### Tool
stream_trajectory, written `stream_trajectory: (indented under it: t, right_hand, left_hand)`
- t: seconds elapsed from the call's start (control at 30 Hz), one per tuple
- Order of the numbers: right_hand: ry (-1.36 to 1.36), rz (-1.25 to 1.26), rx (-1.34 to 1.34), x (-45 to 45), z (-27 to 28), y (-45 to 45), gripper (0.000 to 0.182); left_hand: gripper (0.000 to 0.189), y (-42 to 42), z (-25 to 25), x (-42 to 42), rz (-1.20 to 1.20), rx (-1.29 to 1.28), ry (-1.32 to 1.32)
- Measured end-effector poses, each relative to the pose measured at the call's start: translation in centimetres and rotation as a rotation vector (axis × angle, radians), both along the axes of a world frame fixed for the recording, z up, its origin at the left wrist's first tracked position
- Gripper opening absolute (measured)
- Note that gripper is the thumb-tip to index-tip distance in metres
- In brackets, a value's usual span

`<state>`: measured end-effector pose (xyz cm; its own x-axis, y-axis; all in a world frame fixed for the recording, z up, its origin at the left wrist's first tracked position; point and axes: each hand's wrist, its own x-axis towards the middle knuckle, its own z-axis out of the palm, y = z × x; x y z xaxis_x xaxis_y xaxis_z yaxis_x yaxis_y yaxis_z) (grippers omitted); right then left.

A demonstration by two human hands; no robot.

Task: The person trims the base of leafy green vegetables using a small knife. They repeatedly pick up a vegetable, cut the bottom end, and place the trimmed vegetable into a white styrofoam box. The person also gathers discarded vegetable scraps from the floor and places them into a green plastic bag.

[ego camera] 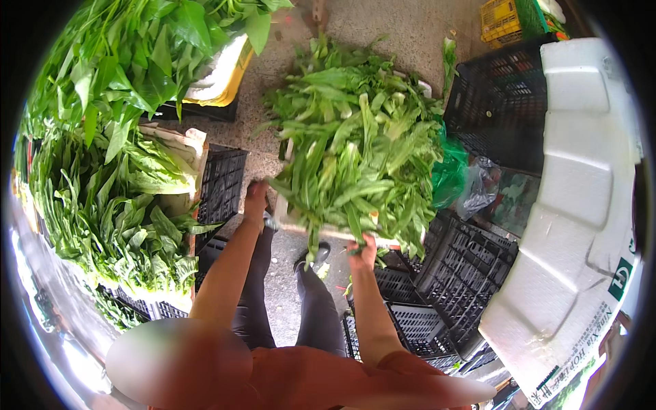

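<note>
A large heap of long-leafed green vegetables (359,154) fills a white foam box (287,220) in front of me, its leaves hanging over the near edge. My right hand (364,253) is at that near edge, fingers curled at the rim below the leaves; a small dark green thing shows in or beside it, too small to name. To the left of the box, my left hand (257,197) is held low near the leaf tips. It is blurred, and whether its fingers hold anything is unclear.
Leafy greens (118,220) stand in crates at left, with broad-leafed greens (169,51) above them. Black plastic crates (461,271) are stacked at right, beside a long white foam box (574,205). Green (451,171) and clear plastic bags (479,187) lie between. My shoe (320,252) is near the box.
</note>
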<state>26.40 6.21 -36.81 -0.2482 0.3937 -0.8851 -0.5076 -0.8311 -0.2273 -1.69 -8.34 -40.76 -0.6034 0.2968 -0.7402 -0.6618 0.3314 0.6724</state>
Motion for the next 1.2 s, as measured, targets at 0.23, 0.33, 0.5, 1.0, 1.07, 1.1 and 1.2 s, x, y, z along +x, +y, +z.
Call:
stream_trajectory:
  t: [0.23,0.33,0.5,1.0,1.07,1.1,1.2]
  right_hand:
    - [-0.040,-0.049,-0.145,8.1,3.2,-5.1,0.022]
    - [-0.010,-0.077,-0.196,9.8,2.8,-5.6,0.022]
    - [0.047,-0.089,-0.196,10.6,3.6,-5.3,0.021]
    - [0.200,-0.033,-0.167,11.7,11.8,-7.2,0.023]
    - [0.278,-0.067,-0.169,11.0,13.6,-7.0,0.021]
    - [0.294,-0.057,-0.177,10.4,15.0,-6.9,0.020]
    - [0.360,-0.023,-0.138,9.6,17.4,-7.4,0.017]
  left_hand:
    - [0.082,6.8,-3.8,-1.2,-0.043,0.004,-0.594]
    - [0.043,6.8,-1.4,0.4,-0.240,0.106,-0.516]
    - [0.023,6.7,-0.2,0.8,-0.347,0.322,-0.147]
    - [0.046,5.4,15.0,1.1,-0.109,0.695,-0.141]
    - [0.036,7.2,22.1,1.5,-0.156,0.552,-0.153]
    - [0.032,7.1,24.2,1.3,-0.127,0.555,-0.086]
    - [0.029,6.7,28.7,-0.2,-0.200,0.629,-0.053]
